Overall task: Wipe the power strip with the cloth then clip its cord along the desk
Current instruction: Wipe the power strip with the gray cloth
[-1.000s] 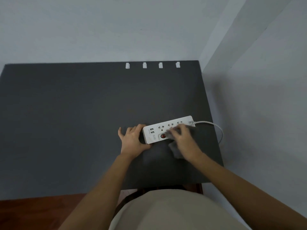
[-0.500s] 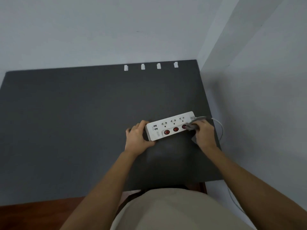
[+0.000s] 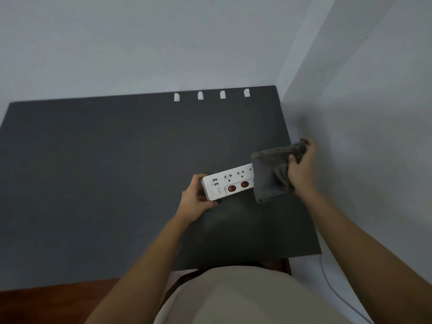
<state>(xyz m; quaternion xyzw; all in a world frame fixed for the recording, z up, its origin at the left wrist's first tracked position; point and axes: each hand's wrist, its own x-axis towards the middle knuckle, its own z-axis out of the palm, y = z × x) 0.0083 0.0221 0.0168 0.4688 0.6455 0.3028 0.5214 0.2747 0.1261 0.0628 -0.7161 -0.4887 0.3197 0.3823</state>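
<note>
A white power strip (image 3: 225,183) with red switches and USB ports lies near the desk's right front, its near side tilted up. My left hand (image 3: 196,198) grips its left end. My right hand (image 3: 301,168) holds a grey cloth (image 3: 268,176) bunched at the top; the cloth hangs over the strip's right end and hides it. Several white cord clips (image 3: 200,95) stand in a row along the desk's far edge. A stretch of the white cord (image 3: 327,279) runs down along the wall below the desk's right corner.
The dark grey desk (image 3: 105,183) meets a white wall (image 3: 362,136) on its right and another behind. A reddish wooden edge (image 3: 46,300) shows at the front left. My light shirt fills the bottom of the view.
My right hand has lifted off the strip's right end and moved up and right, and the cloth has opened out to drape over that end. My left hand has tilted the strip.
</note>
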